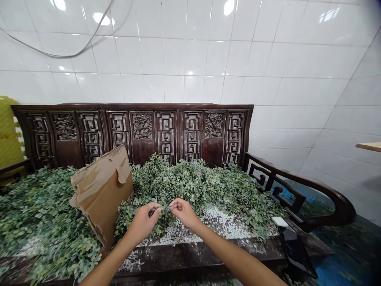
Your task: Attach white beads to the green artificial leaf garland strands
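My left hand point(146, 221) and my right hand point(183, 212) are held close together, a small gap between their fingertips. Both have fingers curled and pinched; anything between them is too small to make out. Behind and below them, artificial green leafy sprigs point(190, 178) are heaped on the seat of a dark carved wooden bench point(190, 258). Many small white pieces point(224, 224) lie scattered on the seat near my right forearm. To the left of my left hand, a torn brown cardboard sheet point(104, 194) stands upright among the sprigs.
A black object point(294, 248) and a small white item point(279, 221) lie at the seat's right end, by the curved armrest point(312, 186). Something yellow point(10, 135) stands at far left. A cable point(59, 56) hangs before the tiled wall point(190, 55). More greenery lies beyond the armrest.
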A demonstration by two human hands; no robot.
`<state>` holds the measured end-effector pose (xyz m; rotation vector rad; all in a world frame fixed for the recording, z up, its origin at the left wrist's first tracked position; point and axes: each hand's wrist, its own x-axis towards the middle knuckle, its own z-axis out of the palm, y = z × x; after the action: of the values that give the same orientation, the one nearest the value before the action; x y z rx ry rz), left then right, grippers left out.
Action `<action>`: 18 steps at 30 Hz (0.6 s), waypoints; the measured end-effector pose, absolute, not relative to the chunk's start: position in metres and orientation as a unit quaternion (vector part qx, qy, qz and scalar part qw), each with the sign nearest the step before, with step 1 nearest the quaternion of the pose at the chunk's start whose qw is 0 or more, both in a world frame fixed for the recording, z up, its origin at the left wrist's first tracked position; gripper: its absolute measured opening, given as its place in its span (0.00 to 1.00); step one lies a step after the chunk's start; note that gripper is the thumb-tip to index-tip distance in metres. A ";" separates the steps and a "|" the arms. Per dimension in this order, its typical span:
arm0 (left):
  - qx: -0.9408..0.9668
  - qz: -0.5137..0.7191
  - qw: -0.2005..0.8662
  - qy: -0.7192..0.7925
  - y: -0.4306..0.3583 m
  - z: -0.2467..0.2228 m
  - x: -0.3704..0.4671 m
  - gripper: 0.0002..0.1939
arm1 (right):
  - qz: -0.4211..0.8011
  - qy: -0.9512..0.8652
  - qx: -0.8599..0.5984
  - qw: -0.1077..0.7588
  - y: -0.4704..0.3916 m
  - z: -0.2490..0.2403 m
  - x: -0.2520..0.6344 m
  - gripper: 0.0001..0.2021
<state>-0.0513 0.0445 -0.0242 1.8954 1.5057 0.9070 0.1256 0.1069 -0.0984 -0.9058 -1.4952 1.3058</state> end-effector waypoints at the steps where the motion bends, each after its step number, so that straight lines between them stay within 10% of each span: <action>1: 0.707 0.334 0.274 0.560 0.044 -0.023 -0.051 0.16 | 0.534 -0.606 -0.368 0.460 0.106 -0.098 0.126 0.06; 18: 0.656 0.325 0.415 0.540 0.049 -0.051 -0.044 0.17 | 0.608 -0.554 -0.359 0.441 0.085 -0.087 0.127 0.08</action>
<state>-0.0437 0.0492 -0.0510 1.6481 1.3559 0.8164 0.1265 0.0854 -0.0874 -0.8918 -1.3747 1.5091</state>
